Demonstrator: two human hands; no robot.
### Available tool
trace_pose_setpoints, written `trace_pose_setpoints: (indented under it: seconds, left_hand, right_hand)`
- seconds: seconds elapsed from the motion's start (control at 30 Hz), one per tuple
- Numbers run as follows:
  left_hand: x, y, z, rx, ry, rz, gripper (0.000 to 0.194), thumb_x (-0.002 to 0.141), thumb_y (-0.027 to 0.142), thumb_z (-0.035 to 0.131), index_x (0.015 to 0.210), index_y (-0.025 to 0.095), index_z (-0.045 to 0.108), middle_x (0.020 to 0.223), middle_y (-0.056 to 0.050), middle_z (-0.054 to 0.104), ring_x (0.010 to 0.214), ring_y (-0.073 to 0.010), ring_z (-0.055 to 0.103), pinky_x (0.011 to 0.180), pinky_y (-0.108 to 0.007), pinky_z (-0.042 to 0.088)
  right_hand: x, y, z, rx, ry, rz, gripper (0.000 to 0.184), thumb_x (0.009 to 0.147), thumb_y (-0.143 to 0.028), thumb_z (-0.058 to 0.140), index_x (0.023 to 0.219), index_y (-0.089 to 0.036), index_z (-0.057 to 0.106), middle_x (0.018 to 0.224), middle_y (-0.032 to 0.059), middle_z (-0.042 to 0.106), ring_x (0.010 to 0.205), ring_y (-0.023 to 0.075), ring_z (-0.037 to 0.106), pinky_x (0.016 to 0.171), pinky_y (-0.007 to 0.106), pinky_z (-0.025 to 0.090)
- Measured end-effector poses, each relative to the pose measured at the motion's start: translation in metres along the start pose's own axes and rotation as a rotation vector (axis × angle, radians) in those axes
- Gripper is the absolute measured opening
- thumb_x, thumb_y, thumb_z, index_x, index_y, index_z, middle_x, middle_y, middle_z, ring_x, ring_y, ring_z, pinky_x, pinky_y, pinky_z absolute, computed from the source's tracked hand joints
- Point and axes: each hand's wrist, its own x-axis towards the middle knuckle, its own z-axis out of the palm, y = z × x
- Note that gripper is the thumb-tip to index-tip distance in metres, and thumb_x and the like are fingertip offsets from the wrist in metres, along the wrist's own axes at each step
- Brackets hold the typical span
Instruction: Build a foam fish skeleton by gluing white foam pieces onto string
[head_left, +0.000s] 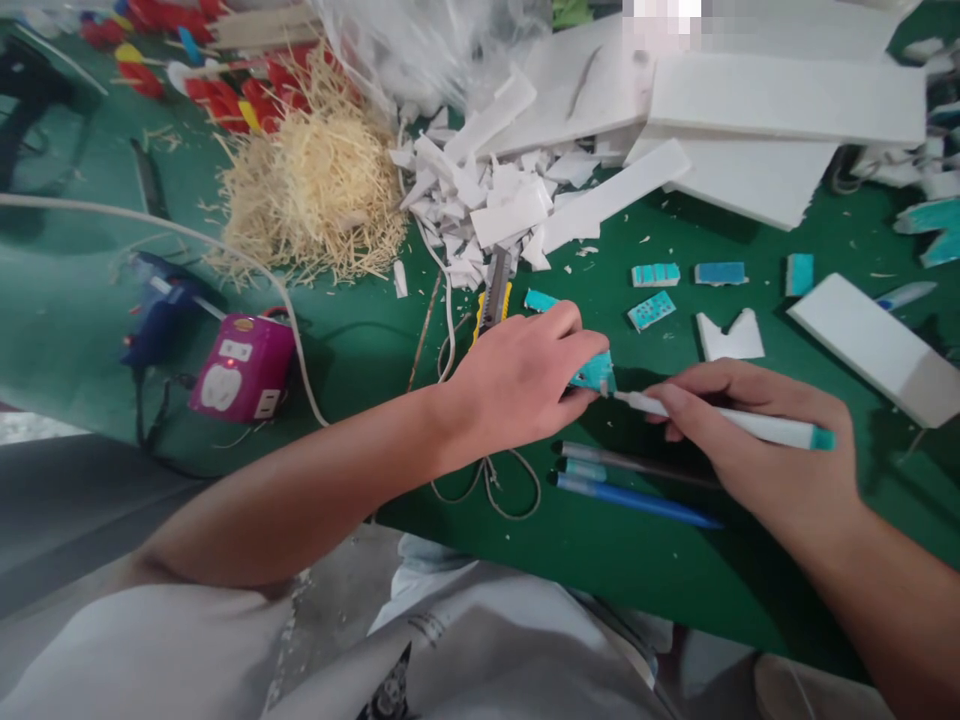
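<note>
My left hand (525,370) is closed on a small foam piece (595,372) coloured turquoise, pressing it near the green tabletop. Part of that piece is hidden under my fingers. In my right hand (765,440) is a white marker (757,425) with a turquoise end, its tip touching or very close to the piece's right edge. Just beyond my left hand lie a yellow utility knife (493,295) and another turquoise strip (540,300). Below the hands rest a blue pen (637,500) and a grey pen (630,460).
Small blue-painted blocks (652,311) and a notched white foam piece (731,334) lie beyond my right hand. White foam scraps (480,190), wood shavings (322,190) and foam sheets (780,100) fill the back. At left are a magenta power adapter (244,365), a glue gun (161,305) and a white cable (225,245).
</note>
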Motion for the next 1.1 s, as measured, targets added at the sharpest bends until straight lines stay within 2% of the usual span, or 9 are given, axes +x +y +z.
trace_pose_setpoints:
  seconds: [0.2,0.3,0.43,0.53,0.7,0.83,0.97,1.1]
  left_hand:
    - [-0.001,-0.001,0.0,-0.009,0.016,0.012,0.028,0.099,0.034,0.066,0.122,0.019,0.073,0.11,-0.007,0.066,0.087,-0.0216,0.069,0.072,-0.034,0.05]
    - [-0.001,0.0,0.0,-0.003,-0.003,0.005,0.03,0.099,0.034,0.067,0.124,0.019,0.073,0.111,-0.008,0.066,0.088,-0.0224,0.069,0.072,-0.035,0.05]
    - [0.0,0.0,-0.001,-0.007,-0.012,0.0,0.031,0.099,0.034,0.067,0.125,0.019,0.072,0.112,-0.008,0.065,0.088,-0.0221,0.068,0.072,-0.034,0.05]
    - [0.0,0.0,0.0,-0.005,-0.003,0.002,0.03,0.099,0.034,0.066,0.125,0.019,0.072,0.111,-0.008,0.065,0.087,-0.0214,0.068,0.073,-0.034,0.05]
    - [0.0,0.0,0.0,-0.01,-0.002,0.0,0.029,0.099,0.034,0.067,0.124,0.02,0.073,0.11,-0.007,0.065,0.087,-0.0213,0.068,0.072,-0.034,0.05]
    - [0.0,-0.001,0.001,-0.01,0.006,0.005,0.029,0.098,0.033,0.067,0.123,0.02,0.073,0.111,-0.007,0.065,0.088,-0.0216,0.068,0.074,-0.035,0.05]
    - [0.0,-0.001,0.002,-0.011,0.016,0.012,0.028,0.099,0.033,0.066,0.122,0.02,0.073,0.11,-0.007,0.065,0.087,-0.021,0.067,0.073,-0.034,0.05]
    - [0.0,-0.002,0.002,-0.006,0.025,0.017,0.027,0.098,0.032,0.066,0.121,0.02,0.073,0.109,-0.007,0.065,0.087,-0.0205,0.067,0.073,-0.033,0.05]
  right_hand:
    - [0.0,-0.001,0.0,0.016,-0.003,-0.017,0.007,0.086,-0.034,0.081,0.082,-0.028,0.081,0.066,-0.0011,0.073,0.055,0.0147,0.064,0.05,0.026,0.053]
    - [-0.002,-0.006,0.002,-0.023,0.022,0.034,0.012,0.087,-0.03,0.079,0.075,-0.028,0.077,0.064,-0.0017,0.07,0.055,0.0139,0.062,0.048,0.026,0.049]
    - [-0.006,-0.014,0.005,0.011,0.067,0.084,0.012,0.089,-0.029,0.077,0.077,-0.028,0.077,0.067,-0.0017,0.07,0.059,0.0134,0.063,0.056,0.026,0.051]
    - [-0.006,-0.013,0.005,-0.022,0.046,0.103,0.015,0.089,-0.027,0.077,0.074,-0.028,0.075,0.065,-0.0029,0.069,0.058,0.0124,0.061,0.055,0.026,0.049]
    - [-0.004,-0.001,0.005,0.018,0.083,-0.017,0.009,0.086,-0.034,0.08,0.079,-0.028,0.079,0.064,-0.001,0.071,0.055,0.015,0.063,0.05,0.028,0.049]
    - [-0.003,-0.002,0.005,-0.005,0.072,0.05,0.014,0.087,-0.031,0.078,0.073,-0.028,0.077,0.063,-0.0016,0.069,0.055,0.0141,0.061,0.049,0.027,0.049]
    - [-0.001,-0.006,0.003,0.018,0.009,0.0,0.004,0.086,-0.033,0.081,0.083,-0.03,0.082,0.067,-0.0014,0.073,0.057,0.0142,0.064,0.051,0.027,0.051]
    - [0.001,-0.005,0.003,-0.033,0.012,0.017,0.016,0.088,-0.03,0.077,0.073,-0.028,0.077,0.064,-0.0015,0.071,0.055,0.0139,0.062,0.048,0.026,0.049]
